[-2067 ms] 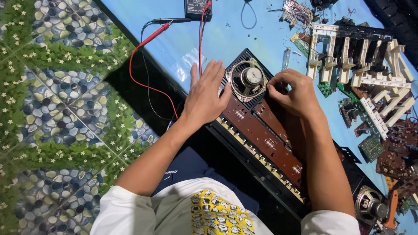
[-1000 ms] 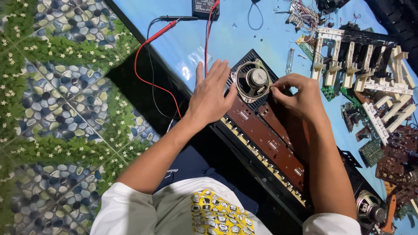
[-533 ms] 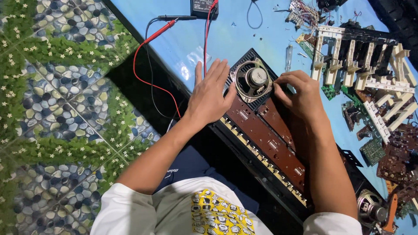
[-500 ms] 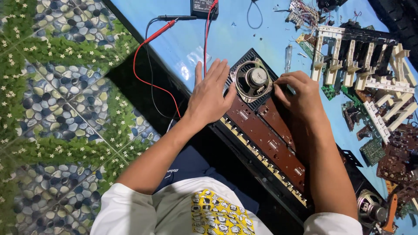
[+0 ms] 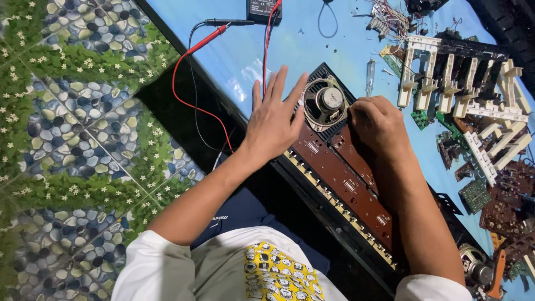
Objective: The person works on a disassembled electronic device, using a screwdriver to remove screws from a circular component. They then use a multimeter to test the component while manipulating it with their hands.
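A round speaker with a metal centre sits in a black grille at the upper middle of the frame, at the far end of a long opened electronic keyboard chassis that runs diagonally down toward the lower right. A brown circuit board covers the inside of the chassis just below the speaker. The left hand lies flat and open, fingers spread and pointing up, holding nothing; its fingertips rest against the left rim of the speaker. The right hand is curled closed at the speaker's right edge, touching the rim; whether it grips a tool cannot be told, since the fingers hide it. Both forearms reach up from the bottom of the frame.

Just above the right hand a small screwdriver lies on the blue table. At the top centre is a black multimeter with a red lead looping down the left side of the table. To the right lie cream plastic key frames and loose green and brown circuit boards. The left of the frame shows a floor mat printed with pebbles and grass
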